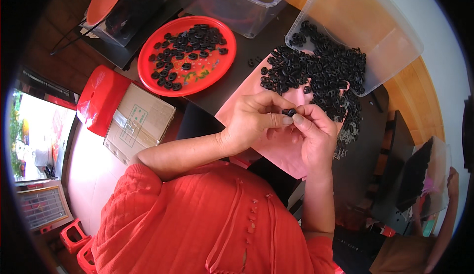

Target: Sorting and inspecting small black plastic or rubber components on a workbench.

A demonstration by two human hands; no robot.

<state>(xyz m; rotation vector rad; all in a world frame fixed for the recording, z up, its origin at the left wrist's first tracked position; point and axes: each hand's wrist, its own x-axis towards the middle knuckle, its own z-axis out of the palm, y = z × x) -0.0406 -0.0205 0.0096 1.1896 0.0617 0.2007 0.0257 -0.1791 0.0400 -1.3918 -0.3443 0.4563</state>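
Between the fingertips of both hands is a small black plastic piece (289, 111), mostly covered by the fingers. My left hand (254, 118) pinches it from the left, thumb and forefinger together. From the right, my right hand (316, 128) grips it with thumb and forefinger. Both hands are above a pink sheet (281, 153) on the dark table. Just beyond them spreads a heap of small black plastic pieces (316, 69), some with loops or holes. At the far left of the table, a red round tray (217, 76) carries many rounded black pieces (186, 66).
A clear plastic bin (390, 42) lies tipped behind the heap; another clear bin (247, 15) stands beyond the tray. Left are a cardboard box (140, 113), a red stool (98, 96) and an orange plate (106, 0). At right, another person's hand (453, 181) holds a clear container (437, 175).
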